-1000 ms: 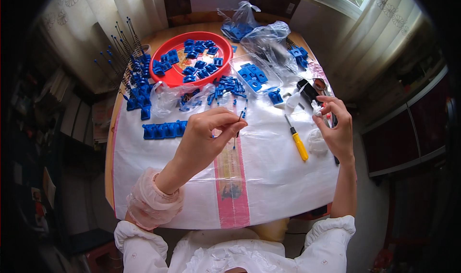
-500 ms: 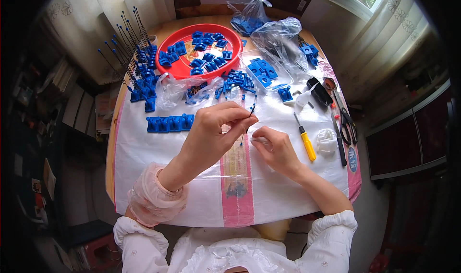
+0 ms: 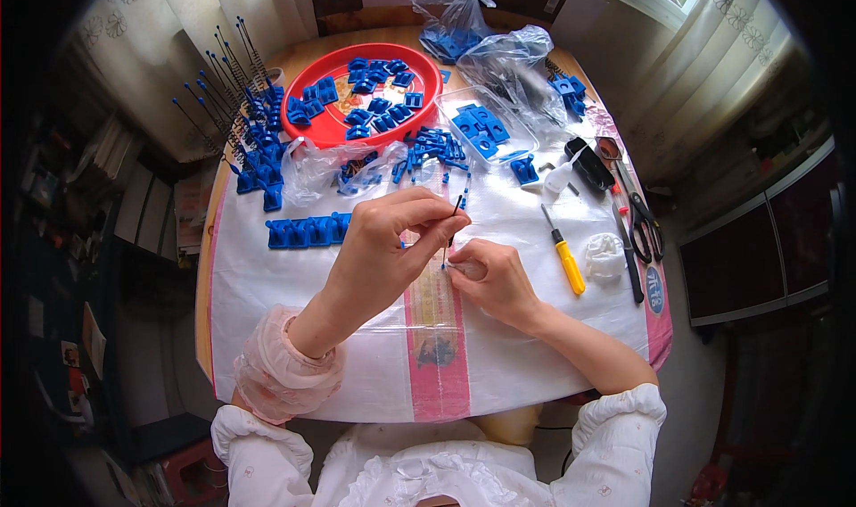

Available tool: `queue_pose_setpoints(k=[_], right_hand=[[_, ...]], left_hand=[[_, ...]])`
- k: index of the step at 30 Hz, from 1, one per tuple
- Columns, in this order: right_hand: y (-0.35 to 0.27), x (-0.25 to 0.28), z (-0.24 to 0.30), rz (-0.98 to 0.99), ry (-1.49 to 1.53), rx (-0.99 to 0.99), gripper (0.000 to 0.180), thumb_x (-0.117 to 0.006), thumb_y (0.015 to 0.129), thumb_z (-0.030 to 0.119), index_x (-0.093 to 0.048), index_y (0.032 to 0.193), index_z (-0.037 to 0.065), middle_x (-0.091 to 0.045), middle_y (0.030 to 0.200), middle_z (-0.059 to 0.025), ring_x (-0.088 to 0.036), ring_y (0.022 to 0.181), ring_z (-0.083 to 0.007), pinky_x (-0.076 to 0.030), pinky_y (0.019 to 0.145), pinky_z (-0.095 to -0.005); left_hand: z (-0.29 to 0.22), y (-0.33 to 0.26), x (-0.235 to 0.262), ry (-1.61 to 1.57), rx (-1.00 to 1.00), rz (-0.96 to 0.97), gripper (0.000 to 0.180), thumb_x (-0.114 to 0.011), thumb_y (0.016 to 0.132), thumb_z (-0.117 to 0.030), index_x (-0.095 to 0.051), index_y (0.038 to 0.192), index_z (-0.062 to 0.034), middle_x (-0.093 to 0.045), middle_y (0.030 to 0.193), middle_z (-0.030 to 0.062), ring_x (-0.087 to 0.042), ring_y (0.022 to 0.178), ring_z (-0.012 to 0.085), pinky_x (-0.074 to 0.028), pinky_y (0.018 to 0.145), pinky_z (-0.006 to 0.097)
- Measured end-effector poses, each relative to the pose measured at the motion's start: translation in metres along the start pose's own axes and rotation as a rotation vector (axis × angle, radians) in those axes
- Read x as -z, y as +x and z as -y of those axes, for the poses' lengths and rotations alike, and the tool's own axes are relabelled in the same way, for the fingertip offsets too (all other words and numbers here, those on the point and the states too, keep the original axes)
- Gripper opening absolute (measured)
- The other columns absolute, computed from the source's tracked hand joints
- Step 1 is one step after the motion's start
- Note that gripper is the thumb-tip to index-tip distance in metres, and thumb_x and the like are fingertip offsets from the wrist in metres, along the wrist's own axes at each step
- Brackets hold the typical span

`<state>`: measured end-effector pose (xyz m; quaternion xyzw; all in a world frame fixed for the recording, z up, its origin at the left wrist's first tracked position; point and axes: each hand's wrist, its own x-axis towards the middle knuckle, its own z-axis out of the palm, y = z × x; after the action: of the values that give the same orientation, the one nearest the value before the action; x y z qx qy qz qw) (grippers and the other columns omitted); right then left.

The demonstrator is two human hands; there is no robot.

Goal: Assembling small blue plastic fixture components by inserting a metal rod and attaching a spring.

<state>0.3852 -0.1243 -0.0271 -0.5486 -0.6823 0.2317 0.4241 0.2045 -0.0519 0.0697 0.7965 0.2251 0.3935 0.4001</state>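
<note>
Between the thumb and forefinger of my left hand is a thin dark rod, held slanting over the middle of the table. A small blue tip shows at its lower end. My right hand is closed in a pinch, its fingertips right beside that lower end. Something whitish shows in the right fingers, too small to make out. Left of my left hand stands a row of joined blue plastic parts. Just beyond the hands lies a pile of small blue plastic pieces.
A red basin with blue parts stands at the back, beside upright springs with blue tips. A clear tray and plastic bags are behind. On the right lie a yellow screwdriver, scissors and a white bundle.
My right fingertips have come in next to the rod's lower end. My left hand keeps its pinch, and the rod's upper part has shifted slightly left.
</note>
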Motion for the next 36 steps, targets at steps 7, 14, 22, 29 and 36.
queue_pose_setpoints(k=[7,14,22,29,36], right_hand=[[0.0022,0.0002,0.0012,0.006,-0.017,-0.007,0.014,-0.07,0.077,0.006,-0.066,0.087,-0.004,-0.066,0.084,-0.0188,-0.067,0.078,-0.0351,-0.052,0.072,-0.0392],[0.0022,-0.0001,-0.0002,0.014,-0.009,0.0,0.014,-0.07,0.077,0.006,-0.067,0.087,-0.004,-0.067,0.085,-0.0185,-0.066,0.078,-0.0355,-0.052,0.072,-0.0391],[0.0026,0.0008,0.002,0.014,-0.027,0.018,0.013,-0.07,0.077,0.006,-0.067,0.086,-0.003,-0.066,0.085,-0.0177,-0.066,0.078,-0.035,-0.052,0.072,-0.0394],[0.0018,0.0001,0.0041,0.004,-0.029,0.02,0.012,-0.07,0.076,0.005,-0.067,0.084,-0.003,-0.065,0.083,-0.0165,-0.065,0.077,-0.0342,-0.051,0.07,-0.0394],[0.001,-0.0001,0.0035,-0.015,-0.014,0.025,0.011,-0.07,0.075,0.005,-0.066,0.083,-0.002,-0.064,0.082,-0.0156,-0.065,0.075,-0.0333,-0.051,0.069,-0.0394]], left_hand=[[-0.0002,-0.0002,0.0009,0.016,-0.013,0.001,0.009,-0.069,0.088,-0.001,-0.072,0.094,0.0042,-0.068,0.085,0.0093,-0.065,0.072,0.0132,-0.053,0.066,0.024],[-0.0009,0.0001,0.0009,0.029,-0.012,0.016,0.01,-0.069,0.087,-0.001,-0.072,0.095,0.0042,-0.068,0.085,0.0092,-0.064,0.072,0.0129,-0.054,0.066,0.024],[-0.0019,-0.0006,0.001,0.016,-0.017,0.016,0.01,-0.068,0.087,0.0,-0.072,0.095,0.0046,-0.068,0.085,0.0094,-0.065,0.073,0.0129,-0.054,0.065,0.024],[-0.0003,0.0,0.0011,0.021,-0.021,0.015,0.01,-0.069,0.087,0.0,-0.072,0.095,0.0047,-0.068,0.085,0.0096,-0.065,0.072,0.0128,-0.054,0.065,0.024],[-0.0019,-0.0003,0.0006,0.003,-0.003,0.003,0.01,-0.069,0.087,-0.002,-0.072,0.094,0.0046,-0.068,0.085,0.0098,-0.065,0.072,0.0127,-0.054,0.065,0.024]])
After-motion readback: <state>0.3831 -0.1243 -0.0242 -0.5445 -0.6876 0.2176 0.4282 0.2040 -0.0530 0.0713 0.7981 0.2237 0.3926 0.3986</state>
